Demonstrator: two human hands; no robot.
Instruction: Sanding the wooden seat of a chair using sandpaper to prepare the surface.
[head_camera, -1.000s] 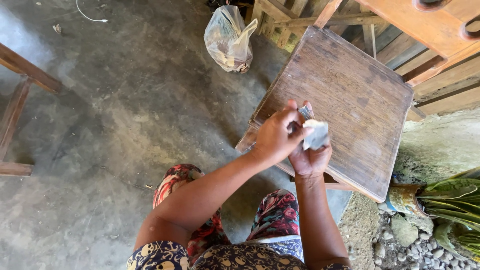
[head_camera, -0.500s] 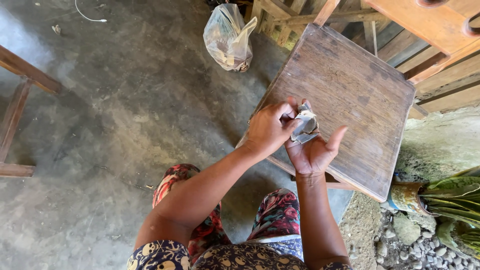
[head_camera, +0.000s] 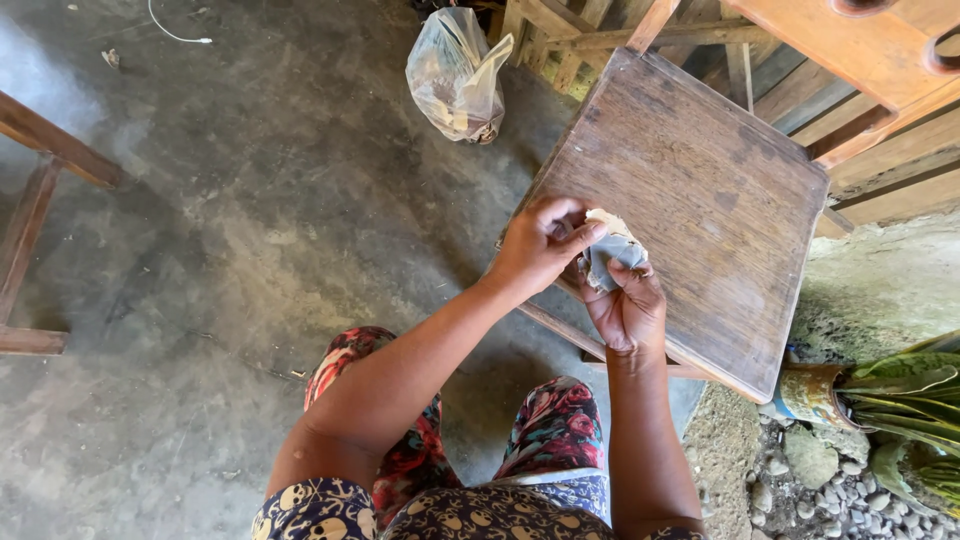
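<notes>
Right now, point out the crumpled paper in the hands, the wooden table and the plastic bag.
crumpled paper (head_camera: 612, 252), head view, its grey middle.
wooden table (head_camera: 700, 190), head view, bare top.
plastic bag (head_camera: 455, 75), head view, its clear side.

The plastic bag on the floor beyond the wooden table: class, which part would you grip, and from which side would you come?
Probably the gathered, knotted top of the plastic bag, reached from above. The bag slumps on the concrete floor with its contents sagging low, so the bunched top looks like the one firm place to pinch.
</notes>
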